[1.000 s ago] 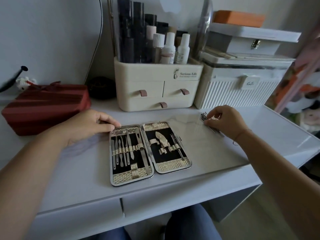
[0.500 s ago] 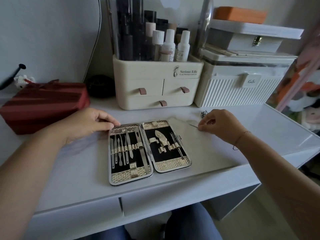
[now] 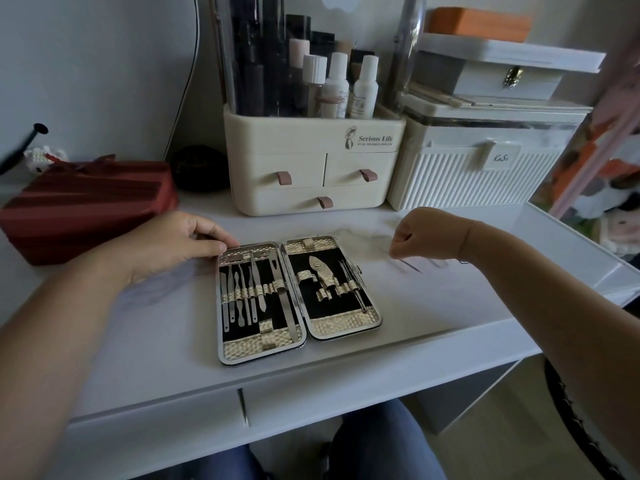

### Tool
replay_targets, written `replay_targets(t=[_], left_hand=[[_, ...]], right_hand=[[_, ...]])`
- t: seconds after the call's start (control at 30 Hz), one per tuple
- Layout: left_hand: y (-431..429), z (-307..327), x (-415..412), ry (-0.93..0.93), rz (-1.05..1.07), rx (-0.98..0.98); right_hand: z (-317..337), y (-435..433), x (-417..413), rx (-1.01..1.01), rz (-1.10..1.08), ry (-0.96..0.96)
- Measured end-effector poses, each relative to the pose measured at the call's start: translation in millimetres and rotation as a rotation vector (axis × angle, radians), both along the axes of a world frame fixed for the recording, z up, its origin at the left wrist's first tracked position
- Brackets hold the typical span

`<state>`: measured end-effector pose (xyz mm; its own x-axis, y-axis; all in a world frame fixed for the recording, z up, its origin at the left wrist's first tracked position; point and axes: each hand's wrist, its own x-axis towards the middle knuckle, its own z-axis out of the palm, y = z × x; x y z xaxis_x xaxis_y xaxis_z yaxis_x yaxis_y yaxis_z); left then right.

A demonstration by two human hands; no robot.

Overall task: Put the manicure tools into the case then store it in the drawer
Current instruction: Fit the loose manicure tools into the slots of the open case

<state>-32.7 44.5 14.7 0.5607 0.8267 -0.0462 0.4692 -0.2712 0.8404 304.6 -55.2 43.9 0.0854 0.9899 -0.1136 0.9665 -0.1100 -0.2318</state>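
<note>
The manicure case (image 3: pixel 298 299) lies open and flat on the white desk (image 3: pixel 433 306), black lining and gold trim up, with several metal tools strapped into both halves. My left hand (image 3: pixel 173 244) rests at the case's top left corner, fingertips touching its rim. Right of the case, my right hand (image 3: pixel 426 233) is lifted a little off the desk with its fingers curled, pinching a thin metal tool (image 3: pixel 410 266) that hangs down, blurred. Two desk drawer fronts (image 3: pixel 346 396) sit closed under the desktop's front edge.
A cream cosmetics organiser (image 3: pixel 311 168) with three small drawers and bottles stands behind the case. A white ribbed box (image 3: pixel 478 174) with boxes stacked on top is to its right. A dark red gift box (image 3: pixel 86 206) sits at the left. My knees are under the desk.
My right hand has picked the thin tool up off the desk and moved it left, toward the case. My left hand has stayed at the case's corner.
</note>
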Motion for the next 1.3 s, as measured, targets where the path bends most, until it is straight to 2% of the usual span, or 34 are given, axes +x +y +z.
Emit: replay_targets(t=[0.07,0.3,0.43,0.57,0.7,0.97,1.17,1.3], left_hand=[[0,0,-1,0.001,0.0,0.0],[0,0,0,-0.006,-0.003,-0.01],[0,0,0,-0.008,0.005,-0.012],[0,-1,0,-0.012,0.01,-0.006],[0,-1,0,-0.016,0.008,-0.003],[0,-1,1,0.007,0.02,0.006],[0,0,1,0.013,0.03,0.014],[-1,1,2,0.015,0.011,0.004]], right_hand=[[2,-3,1,0.017,-0.057,0.127],[10,-12,-9,-0.152,-0.043,0.849],[13,-15,-14,-0.222,-0.015,1.06],[12,-17,-18,-0.263,0.042,1.14],[7,-15,-30,-0.259,0.1,1.134],[-4,2,-50,-0.167,-0.014,1.197],[-13,6,-64,-0.016,-0.131,1.104],[-10,7,-65,-0.021,-0.148,1.034]])
